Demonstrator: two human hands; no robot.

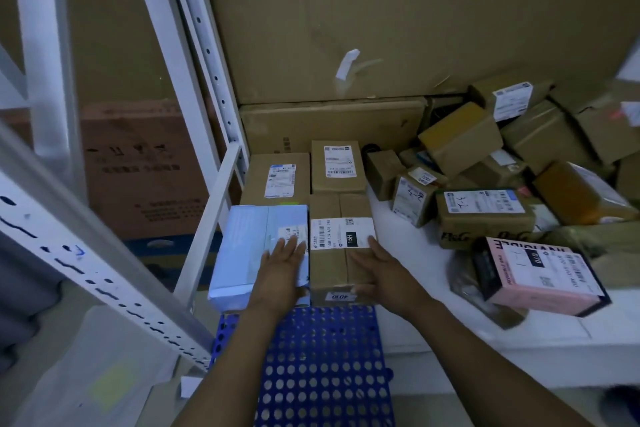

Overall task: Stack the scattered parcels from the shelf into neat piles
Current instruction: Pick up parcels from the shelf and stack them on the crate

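While the left hand [282, 267] is laid flat, fingers straight, on the light blue parcel [242, 253], the right hand [384, 270] is spread over the near end of the brown parcel [327, 270] just beside it, thumb against its near face; nothing is gripped. Both parcels are set at the front of a tidy block of four, just behind a blue perforated mat [322, 357]. Scattered parcels [460, 139] are heaped on the white shelf [519, 340] to the right.

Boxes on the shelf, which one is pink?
The pink box at the front right, with black sides; the others are brown cardboard or pale blue.
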